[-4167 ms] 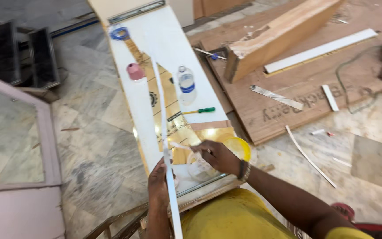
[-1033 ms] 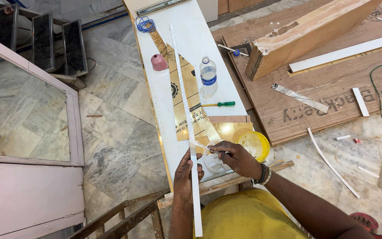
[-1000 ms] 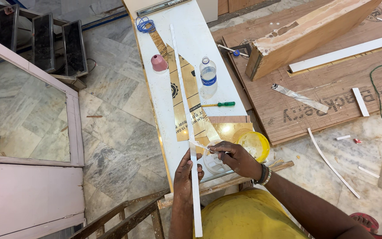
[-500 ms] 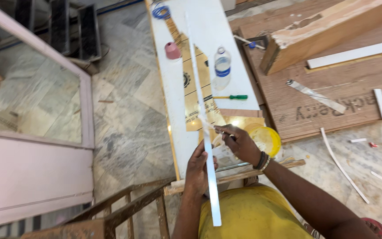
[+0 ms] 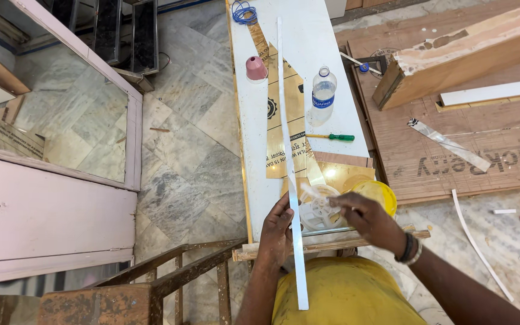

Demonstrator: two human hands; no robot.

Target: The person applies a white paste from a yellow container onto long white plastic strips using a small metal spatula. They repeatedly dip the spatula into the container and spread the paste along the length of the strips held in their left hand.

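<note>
A: where's the long thin white strip (image 5: 286, 138)?

B: lying lengthwise down the white workbench top (image 5: 326, 36), near end past the edge. Left hand (image 5: 277, 232) is closed round it, fingers curled on its side.

A: other hand?

B: right hand (image 5: 365, 216) pinches a thin white film end (image 5: 312, 191) just above the clear plastic tape reel (image 5: 320, 209).

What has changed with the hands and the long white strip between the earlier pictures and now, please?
The right hand has lifted slightly off the white strip, its fingers now blurred beside the clear reel instead of pinching at the strip. The left hand still steadies the strip on the white board. Bottle, green screwdriver, pink cup and yellow lid lie as before.
</note>
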